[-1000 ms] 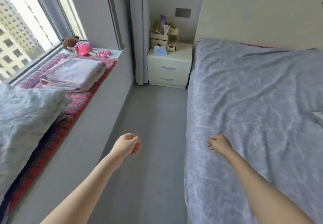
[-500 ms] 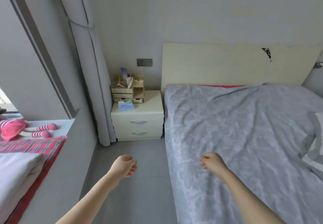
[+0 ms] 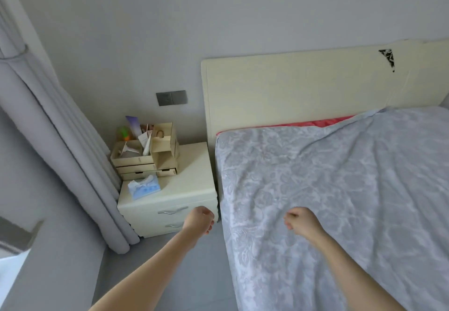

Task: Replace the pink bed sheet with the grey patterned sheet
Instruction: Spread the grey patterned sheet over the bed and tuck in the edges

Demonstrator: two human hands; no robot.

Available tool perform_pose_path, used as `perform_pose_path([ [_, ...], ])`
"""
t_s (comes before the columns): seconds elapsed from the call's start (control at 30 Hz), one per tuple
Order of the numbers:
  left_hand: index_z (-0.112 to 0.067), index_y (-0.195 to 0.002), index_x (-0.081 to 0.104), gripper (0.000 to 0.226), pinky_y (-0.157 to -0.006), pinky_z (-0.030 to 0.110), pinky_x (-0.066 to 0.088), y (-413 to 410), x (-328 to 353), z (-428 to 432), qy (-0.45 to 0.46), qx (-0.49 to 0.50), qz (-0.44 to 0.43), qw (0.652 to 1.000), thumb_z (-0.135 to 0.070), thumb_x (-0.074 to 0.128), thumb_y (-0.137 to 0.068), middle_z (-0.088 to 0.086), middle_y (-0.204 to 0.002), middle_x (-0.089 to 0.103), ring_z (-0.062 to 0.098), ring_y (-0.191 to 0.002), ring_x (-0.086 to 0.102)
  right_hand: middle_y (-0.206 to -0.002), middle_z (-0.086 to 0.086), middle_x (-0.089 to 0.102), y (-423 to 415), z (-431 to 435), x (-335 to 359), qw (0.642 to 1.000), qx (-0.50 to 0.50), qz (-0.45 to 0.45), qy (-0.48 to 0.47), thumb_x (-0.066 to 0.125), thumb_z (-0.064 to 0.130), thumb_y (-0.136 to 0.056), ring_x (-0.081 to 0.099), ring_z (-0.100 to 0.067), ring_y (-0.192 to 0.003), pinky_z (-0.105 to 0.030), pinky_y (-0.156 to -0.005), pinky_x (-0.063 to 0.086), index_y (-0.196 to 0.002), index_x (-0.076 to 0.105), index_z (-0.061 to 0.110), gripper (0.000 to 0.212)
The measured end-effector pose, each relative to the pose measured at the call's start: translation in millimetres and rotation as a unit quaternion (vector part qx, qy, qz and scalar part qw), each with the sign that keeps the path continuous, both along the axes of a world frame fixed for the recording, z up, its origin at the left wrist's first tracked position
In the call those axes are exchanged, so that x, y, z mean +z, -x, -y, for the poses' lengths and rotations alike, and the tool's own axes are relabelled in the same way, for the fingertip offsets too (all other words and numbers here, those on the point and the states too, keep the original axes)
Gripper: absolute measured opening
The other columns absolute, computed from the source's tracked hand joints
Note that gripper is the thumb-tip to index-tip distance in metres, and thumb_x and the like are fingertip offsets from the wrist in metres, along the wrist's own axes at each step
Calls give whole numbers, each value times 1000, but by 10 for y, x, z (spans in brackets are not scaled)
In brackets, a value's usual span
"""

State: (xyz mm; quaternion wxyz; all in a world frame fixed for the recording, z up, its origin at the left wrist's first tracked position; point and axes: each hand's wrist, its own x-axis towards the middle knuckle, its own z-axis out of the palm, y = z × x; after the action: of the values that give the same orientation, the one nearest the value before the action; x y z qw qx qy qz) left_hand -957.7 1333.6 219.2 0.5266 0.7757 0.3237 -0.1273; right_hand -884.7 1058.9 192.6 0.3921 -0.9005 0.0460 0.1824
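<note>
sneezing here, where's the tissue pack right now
Head view, left of centre: the blue tissue pack lies on top of the cream nightstand, at its left front, just in front of the wooden organiser.
</note>
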Motion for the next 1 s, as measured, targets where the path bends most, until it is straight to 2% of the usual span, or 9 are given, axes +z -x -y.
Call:
perform_pose_path([
  [0.23, -9, -86, 65, 19, -73, 33, 51, -1362, -128, -483, -160, -8, 31, 987, -12, 47, -90, 7, -82, 66, 27, -82, 61, -58, -13, 40, -1511, -294, -94, 996, -5, 37, 81, 49, 8, -88, 36, -17, -57, -28, -55, 26, -58, 42, 8, 31],
  [0.4, -11, -85, 62, 19, -55, 26, 42, -2426, -296, -819, -246, -48, 58, 966, -13, 44, -93, 5, -78, 63, 19, -70, 56, -54, 2, 23, -2414, -564, -156, 988, -3, 79, 133, 45, 2, -88, 18, -13, -50, -27, -50, 14, -55, 24, 17, 42],
  [0.57, -6, -66, 52, 26, -48, 26, 32, -3758, -626, -933, -268, -96, 107, 953, -5, 42, -89, 4, -65, 50, 18, -58, 45, -52, 1, 25, -3490, -804, -409, 982, -22, 74, 173, 45, 5, -90, 21, -11, -47, -24, -45, 14, -53, 25, 16, 44],
  [0.63, -8, -60, 44, 28, -46, 25, 26, -4364, -875, -981, -275, -135, 103, 946, -1, 40, -86, 4, -62, 45, 16, -56, 40, -54, 1, 33, -3971, -949, -610, 982, -36, 54, 179, 45, 7, -92, 28, -11, -49, -22, -46, 19, -56, 35, 12, 37],
  [0.73, -11, -84, 58, 19, -62, 21, 39, -5193, -1303, -981, -312, -239, 103, 914, -6, 42, -93, 3, -88, 56, 17, -79, 51, -67, -5, 52, -4663, -1153, -937, 981, -34, 16, 191, 45, 10, -93, 43, -15, -62, -26, -56, 33, -73, 57, 3, 25],
  [0.8, -12, -105, 56, 18, -83, 26, 40, -5794, -1839, -1033, -361, -337, 95, 865, -12, 41, -96, 2, -105, 54, 18, -95, 50, -65, -1, 49, -5194, -1320, -1269, 979, -44, 7, 197, 45, 11, -93, 42, -14, -59, -25, -55, 33, -68, 56, 7, 28],
  [0.87, -14, -113, 55, 23, -90, 28, 38, -6175, -2259, -1085, -410, -359, 55, 837, -21, 40, -97, 0, -109, 53, 17, -99, 49, -63, 4, 46, -5515, -1458, -1466, 977, -52, -5, 205, 44, 15, -95, 41, -9, -56, -19, -51, 31, -62, 48, 16, 33],
  [0.9, -14, -114, 55, 26, -90, 29, 41, -6335, -2452, -1095, -422, -357, 30, 833, -25, 40, -98, 2, -109, 55, 18, -100, 51, -67, 3, 49, -5652, -1464, -1593, 979, -54, -20, 197, 44, 18, -96, 45, -10, -60, -19, -53, 33, -67, 52, 16, 30],
  [1.0, 3, -104, 56, 27, -78, 47, 48, -6591, -2920, -1153, -397, -263, 23, 879, -19, 60, -89, 22, -100, 58, 39, -90, 57, -99, -6, 63, -5965, -1589, -1894, 978, -67, -55, 188, 42, 22, -98, 58, -20, -89, -26, -73, 43, -104, 61, 7, 26],
])
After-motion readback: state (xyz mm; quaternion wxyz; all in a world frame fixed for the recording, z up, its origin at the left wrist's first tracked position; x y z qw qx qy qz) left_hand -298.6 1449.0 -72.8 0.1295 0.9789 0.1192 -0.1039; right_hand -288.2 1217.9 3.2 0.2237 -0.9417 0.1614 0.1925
